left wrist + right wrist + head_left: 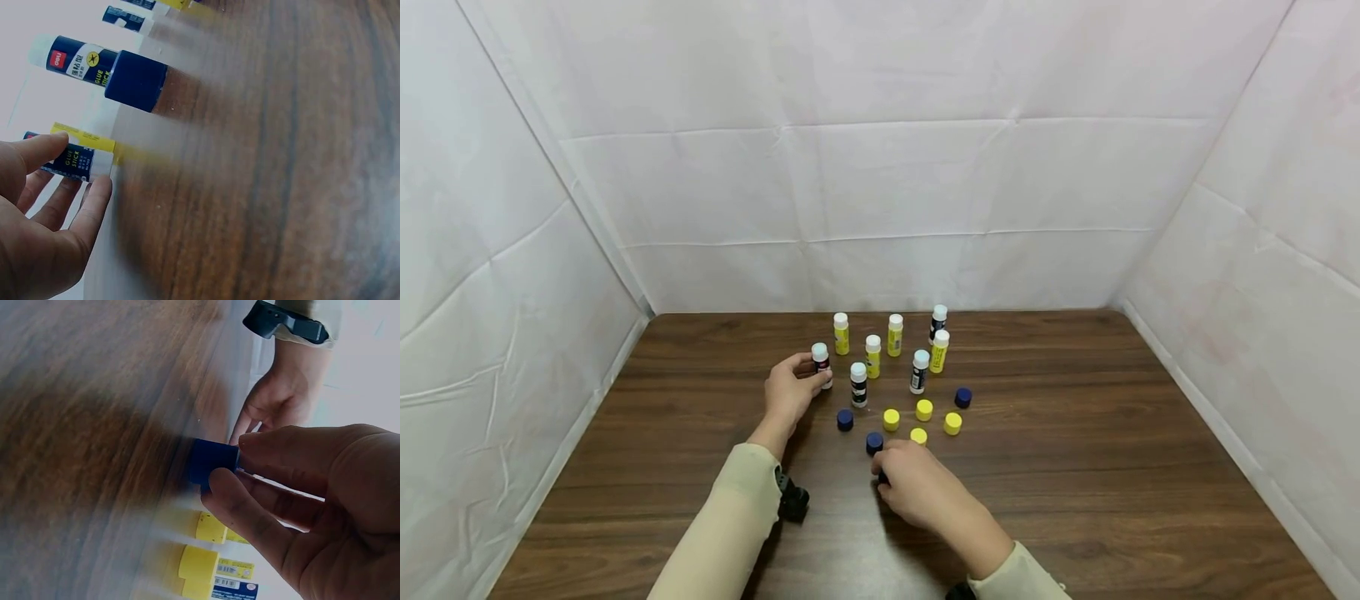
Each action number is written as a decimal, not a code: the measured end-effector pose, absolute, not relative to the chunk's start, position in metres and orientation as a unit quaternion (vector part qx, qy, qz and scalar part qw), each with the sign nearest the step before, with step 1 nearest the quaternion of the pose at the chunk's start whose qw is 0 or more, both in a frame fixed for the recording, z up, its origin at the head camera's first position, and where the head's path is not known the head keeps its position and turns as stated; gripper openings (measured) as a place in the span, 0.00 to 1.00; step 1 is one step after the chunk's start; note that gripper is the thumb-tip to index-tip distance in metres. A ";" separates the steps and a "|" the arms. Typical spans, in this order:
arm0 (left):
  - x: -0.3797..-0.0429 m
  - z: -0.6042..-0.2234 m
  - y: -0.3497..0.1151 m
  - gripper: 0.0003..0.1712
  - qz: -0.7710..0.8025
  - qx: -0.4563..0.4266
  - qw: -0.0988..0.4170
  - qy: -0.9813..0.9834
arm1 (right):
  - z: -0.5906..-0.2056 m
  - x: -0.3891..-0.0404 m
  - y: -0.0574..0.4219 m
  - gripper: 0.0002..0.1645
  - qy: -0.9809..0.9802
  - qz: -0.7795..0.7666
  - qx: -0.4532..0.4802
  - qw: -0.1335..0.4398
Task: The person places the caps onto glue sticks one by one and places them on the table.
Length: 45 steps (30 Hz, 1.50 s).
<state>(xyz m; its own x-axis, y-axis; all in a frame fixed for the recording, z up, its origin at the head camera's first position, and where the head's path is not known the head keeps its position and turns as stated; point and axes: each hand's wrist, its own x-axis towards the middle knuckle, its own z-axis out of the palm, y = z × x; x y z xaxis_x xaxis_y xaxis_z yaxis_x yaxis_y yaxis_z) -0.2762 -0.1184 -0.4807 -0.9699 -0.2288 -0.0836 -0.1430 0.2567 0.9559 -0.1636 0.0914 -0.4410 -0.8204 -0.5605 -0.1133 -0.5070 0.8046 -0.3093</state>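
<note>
Left hand (pixel 788 392) grips navy glue stick (pixel 822 360); right hand (pixel 919 487) pinches navy cap (pixel 214 459); wooden tabletop (pixel 1112 433) runs wide past both hands to side edges.

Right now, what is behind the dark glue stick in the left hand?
Behind the dark glue stick, slightly right, stands a yellow glue stick; the tabletop directly behind is covered.

Table (pixel 1112 433): wood-grained, smooth, faintly glossy. On it, glue sticks (pixel 859 387): smooth plastic; caps (pixel 924 410): plastic, low sheen. Behind it, sheet (pixel 880 183): creased, matt, cloth-like. Above it, my two sleeves (pixel 722 525): soft-looking matt cloth.
</note>
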 end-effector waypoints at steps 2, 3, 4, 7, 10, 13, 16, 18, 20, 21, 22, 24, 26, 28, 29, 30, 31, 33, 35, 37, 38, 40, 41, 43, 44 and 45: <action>-0.276 -0.479 -0.119 0.26 -0.599 0.119 0.033 -0.791 | -0.441 -0.163 0.091 0.07 0.945 -0.134 -0.280 0.107; -0.275 -0.478 -0.119 0.26 -0.598 0.119 0.033 -0.792 | -0.442 -0.164 0.091 0.07 0.944 -0.134 -0.280 0.110; -0.275 -0.477 -0.119 0.26 -0.599 0.118 0.032 -0.792 | -0.442 -0.164 0.092 0.06 0.944 -0.133 -0.281 0.113; -0.275 -0.475 -0.119 0.25 -0.600 0.116 0.033 -0.791 | -0.441 -0.164 0.093 0.05 0.942 -0.132 -0.285 0.121; -0.274 -0.473 -0.119 0.25 -0.599 0.113 0.032 -0.792 | -0.439 -0.165 0.095 0.05 0.941 -0.130 -0.288 0.119; -0.273 -0.473 -0.119 0.25 -0.601 0.110 0.032 -0.791 | -0.436 -0.165 0.097 0.05 0.942 -0.134 -0.283 0.118; -0.272 -0.472 -0.120 0.25 -0.604 0.109 0.035 -0.789 | -0.434 -0.165 0.099 0.07 0.944 -0.140 -0.276 0.117; -0.272 -0.472 -0.121 0.25 -0.605 0.110 0.036 -0.788 | -0.432 -0.166 0.100 0.07 0.944 -0.147 -0.269 0.122; -0.271 -0.471 -0.122 0.25 -0.605 0.111 0.037 -0.787 | -0.431 -0.166 0.101 0.08 0.944 -0.154 -0.264 0.124; -0.270 -0.471 -0.122 0.25 -0.605 0.112 0.036 -0.787 | -0.429 -0.167 0.102 0.09 0.944 -0.157 -0.261 0.126; -0.269 -0.470 -0.122 0.25 -0.604 0.112 0.037 -0.788 | -0.429 -0.167 0.102 0.09 0.944 -0.161 -0.260 0.127; -0.267 -0.468 -0.123 0.24 -0.602 0.113 0.038 -0.789 | -0.427 -0.167 0.104 0.10 0.943 -0.171 -0.257 0.126; -0.265 -0.467 -0.123 0.24 -0.600 0.114 0.039 -0.791 | -0.425 -0.168 0.107 0.11 0.941 -0.183 -0.257 0.122; -0.262 -0.465 -0.124 0.24 -0.596 0.111 0.043 -0.794 | -0.424 -0.169 0.109 0.11 0.940 -0.195 -0.256 0.114; -0.261 -0.464 -0.124 0.24 -0.594 0.110 0.045 -0.796 | -0.424 -0.169 0.111 0.12 0.940 -0.199 -0.255 0.108; -0.259 -0.462 -0.124 0.24 -0.590 0.108 0.048 -0.799 | -0.424 -0.170 0.112 0.12 0.940 -0.204 -0.254 0.102; -0.257 -0.462 -0.123 0.24 -0.587 0.105 0.050 -0.801 | -0.423 -0.170 0.113 0.12 0.940 -0.209 -0.252 0.098; -0.254 -0.460 -0.123 0.24 -0.580 0.099 0.056 -0.807 | -0.422 -0.171 0.115 0.11 0.940 -0.219 -0.244 0.087; -0.251 -0.457 -0.122 0.23 -0.573 0.092 0.063 -0.812 | -0.421 -0.172 0.116 0.11 0.941 -0.230 -0.236 0.075; -0.248 -0.454 -0.121 0.23 -0.568 0.086 0.067 -0.816 | -0.418 -0.173 0.116 0.11 0.941 -0.241 -0.227 0.063; -0.246 -0.452 -0.120 0.22 -0.567 0.082 0.068 -0.817 | -0.417 -0.174 0.116 0.11 0.943 -0.244 -0.222 0.055; -0.243 -0.448 -0.119 0.23 -0.564 0.075 0.070 -0.819 | -0.415 -0.174 0.117 0.11 0.945 -0.244 -0.215 0.036; -0.241 -0.446 -0.118 0.23 -0.564 0.072 0.071 -0.819 | -0.415 -0.175 0.117 0.11 0.946 -0.246 -0.210 0.028; -0.237 -0.441 -0.115 0.23 -0.565 0.066 0.076 -0.819 | -0.413 -0.175 0.118 0.11 0.946 -0.252 -0.202 0.012; -0.235 -0.439 -0.114 0.22 -0.565 0.063 0.080 -0.818 | -0.412 -0.175 0.119 0.11 0.946 -0.257 -0.197 0.005; -0.233 -0.437 -0.114 0.22 -0.564 0.060 0.084 -0.820 | -0.412 -0.175 0.120 0.11 0.945 -0.264 -0.193 -0.003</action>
<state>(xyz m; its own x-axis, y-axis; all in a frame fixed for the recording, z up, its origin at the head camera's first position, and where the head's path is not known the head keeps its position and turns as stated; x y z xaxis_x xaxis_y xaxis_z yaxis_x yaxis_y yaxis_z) -0.2326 -0.1137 -0.4374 -0.9786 -0.1936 0.0700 -0.0039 0.3576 0.9339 -0.1746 0.1197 -0.4118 -0.9258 -0.3626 0.1068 -0.3654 0.7862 -0.4983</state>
